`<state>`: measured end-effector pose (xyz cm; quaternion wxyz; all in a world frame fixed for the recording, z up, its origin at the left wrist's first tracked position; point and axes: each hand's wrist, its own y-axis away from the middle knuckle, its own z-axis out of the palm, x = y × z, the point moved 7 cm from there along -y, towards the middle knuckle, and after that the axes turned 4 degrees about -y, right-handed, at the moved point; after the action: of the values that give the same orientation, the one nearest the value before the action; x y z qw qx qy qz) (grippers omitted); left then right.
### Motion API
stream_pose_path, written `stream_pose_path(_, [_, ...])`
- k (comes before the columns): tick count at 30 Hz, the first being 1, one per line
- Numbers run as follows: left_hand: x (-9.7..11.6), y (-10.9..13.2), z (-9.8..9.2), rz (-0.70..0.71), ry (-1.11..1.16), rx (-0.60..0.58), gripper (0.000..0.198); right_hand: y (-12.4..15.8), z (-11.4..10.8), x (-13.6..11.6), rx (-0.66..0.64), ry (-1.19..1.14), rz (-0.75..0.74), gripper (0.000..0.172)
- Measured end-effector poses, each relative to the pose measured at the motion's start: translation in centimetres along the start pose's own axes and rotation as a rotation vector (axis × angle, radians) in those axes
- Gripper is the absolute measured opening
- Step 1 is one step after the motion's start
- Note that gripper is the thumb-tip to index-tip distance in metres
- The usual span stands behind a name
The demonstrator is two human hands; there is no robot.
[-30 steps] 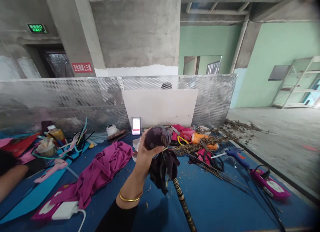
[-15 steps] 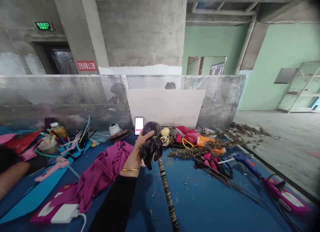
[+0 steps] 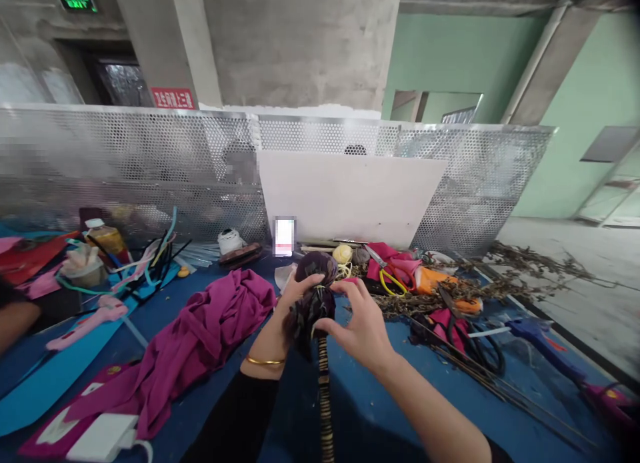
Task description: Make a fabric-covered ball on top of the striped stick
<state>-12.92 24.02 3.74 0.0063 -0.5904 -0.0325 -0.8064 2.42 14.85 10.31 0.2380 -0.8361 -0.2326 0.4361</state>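
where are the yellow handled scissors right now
In the head view the scissors lie on the table right of centre, on pink cloth, just right of the twine ball and beyond the right hand at the bundle.

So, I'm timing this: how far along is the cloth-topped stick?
Done: dark cloth is balled over the top of the striped stick. In hand: the left hand grips the ball, and the right hand fingers its neck. Left: its tails hang loose below, seemingly untied.
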Motion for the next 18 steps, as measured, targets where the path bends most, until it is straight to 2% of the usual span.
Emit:
stream_pose_path(1, [-0.1, 0.0, 0.0, -0.006, 0.008, -0.003, 0.043, -0.1, 0.7, 0.2, -0.012, 0.012, -0.023, 0.039])
stream_pose_path(4, [-0.3, 0.3, 0.0, -0.037, 0.029, 0.001, 0.052, 0.5, 1.7, 1.1, 0.023, 0.015, -0.1, 0.015])
stream_pose_path(7, [-0.7, 1.2, 0.2, -0.104, 0.072, -0.011, 0.051, 1.1, 1.5, 2.6, 0.062, -0.037, -0.114, 0.022])
stream_pose_path(12, [-1.8, 3.7, 1.5, -0.297, 0.142, -0.107, 0.022, 0.0, 0.6, 4.9, 0.034, -0.265, 0.072, 0.017])
stream_pose_path(15, [-1.9, 4.7, 2.4, -0.372, 0.167, -0.169, 0.02, -0.9, 0.0, 5.9, -0.003, -0.425, 0.238, 0.018])
stream_pose_path(18, [-1.7, 4.9, 3.0, -0.393, 0.184, -0.198, 0.023, -1.5, -0.6, 6.3, -0.108, -0.553, 0.329, 0.024])
